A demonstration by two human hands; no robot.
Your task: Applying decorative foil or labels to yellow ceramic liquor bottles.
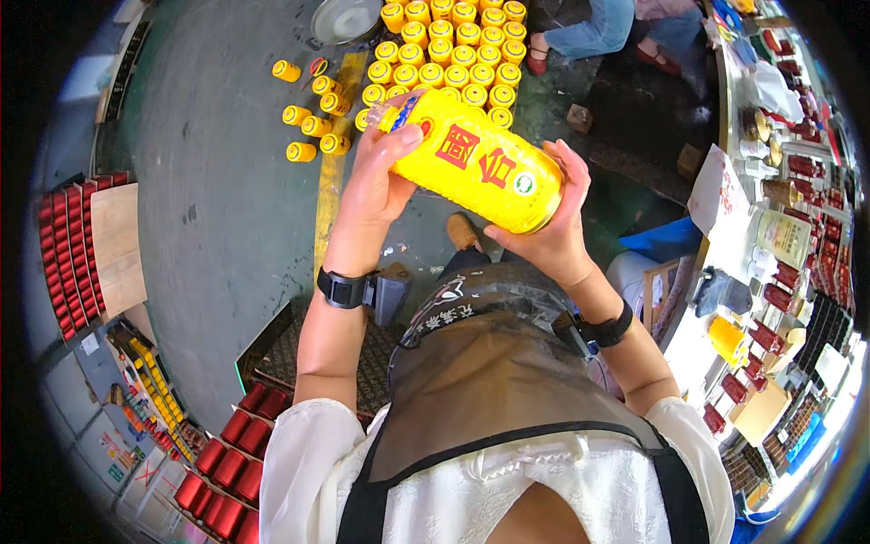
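Observation:
Up in front of my body I hold a yellow bottle [485, 163], tilted almost sideways, with red characters and a small round green-and-white mark on its side. My left hand [385, 168] is closed around its narrow end, where a clear neck and a blue band show. The wide base rests in my right hand [557, 213], thumb beneath and fingers over the far edge. Beyond the bottle, many similar yellow bottles [444, 54] stand upright in tight rows on the floor. Several more yellow bottles [315, 125] stand loosely to their left.
At the right runs a long workbench [689, 299] crowded with dark red bottles [768, 338] and another yellow bottle [727, 340]. Stacks of red bottles [231, 467] stand at the lower left. A metal basin [346, 20] lies far ahead; a person in jeans [594, 32] sits beyond the rows.

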